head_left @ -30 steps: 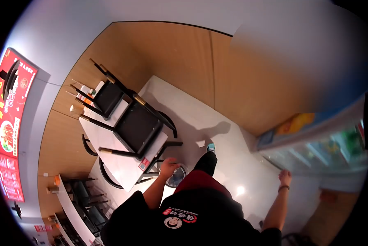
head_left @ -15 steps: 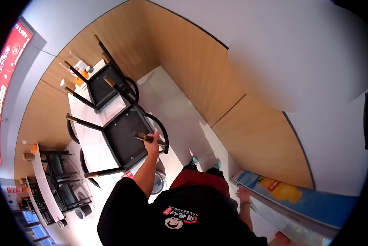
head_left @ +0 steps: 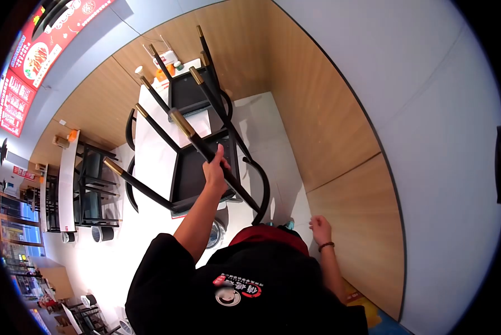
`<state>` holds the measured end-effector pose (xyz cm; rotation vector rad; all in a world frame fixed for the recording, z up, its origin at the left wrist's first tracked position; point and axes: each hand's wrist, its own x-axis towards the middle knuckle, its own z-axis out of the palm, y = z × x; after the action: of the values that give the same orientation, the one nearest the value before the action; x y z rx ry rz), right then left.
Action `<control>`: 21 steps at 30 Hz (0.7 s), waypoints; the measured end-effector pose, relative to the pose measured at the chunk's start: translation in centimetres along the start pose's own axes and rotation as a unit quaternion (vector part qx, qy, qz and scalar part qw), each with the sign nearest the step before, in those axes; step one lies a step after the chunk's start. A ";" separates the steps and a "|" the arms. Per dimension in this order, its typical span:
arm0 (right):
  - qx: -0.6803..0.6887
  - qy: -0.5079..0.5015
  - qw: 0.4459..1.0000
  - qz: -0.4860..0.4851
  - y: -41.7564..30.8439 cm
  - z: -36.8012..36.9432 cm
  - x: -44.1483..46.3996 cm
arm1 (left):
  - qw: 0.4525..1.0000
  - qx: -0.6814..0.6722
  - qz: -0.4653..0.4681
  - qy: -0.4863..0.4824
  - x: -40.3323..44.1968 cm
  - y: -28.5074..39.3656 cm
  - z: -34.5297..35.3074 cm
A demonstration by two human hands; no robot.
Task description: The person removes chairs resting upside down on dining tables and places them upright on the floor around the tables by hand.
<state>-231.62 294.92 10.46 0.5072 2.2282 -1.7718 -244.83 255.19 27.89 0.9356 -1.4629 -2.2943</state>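
Note:
My left hand (head_left: 216, 170) is wrapped round a black leg of the nearer chair (head_left: 197, 173), which is upside down with its brass-tipped legs pointing up. Its dark seat underside faces me over the white table (head_left: 153, 151), and its curved backrest hangs past the table's edge on the right. Beyond it, a second upturned chair (head_left: 189, 89) rests on the far part of the same table. Low at my right side, near the wooden wall panel, my right hand (head_left: 321, 230) hangs with fingers curled and nothing visible in it. A dark bracelet circles that wrist.
Wood panelling (head_left: 340, 111) runs along the right and far side. A small bin (head_left: 214, 234) stands on the floor by the table. At the left are another long table (head_left: 68, 184) with dark chairs (head_left: 97, 201) and a bin (head_left: 102, 233). Condiment containers (head_left: 165, 70) sit at the far table end.
My view has swung, so the table and chairs appear farther right. The nearer chair's legs stand closer to me. My right hand is higher, its fingers more curled; my left keeps its grip.

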 end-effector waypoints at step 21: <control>-0.238 0.173 0.940 -0.172 1.3 -5.4 -2.3 | 0.990 -0.036 -0.085 -0.107 -8.8 4.6 13.4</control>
<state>-228.89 300.16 11.50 0.3564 3.0261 -1.2605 -247.26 267.32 39.07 0.8456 -1.4180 -2.6234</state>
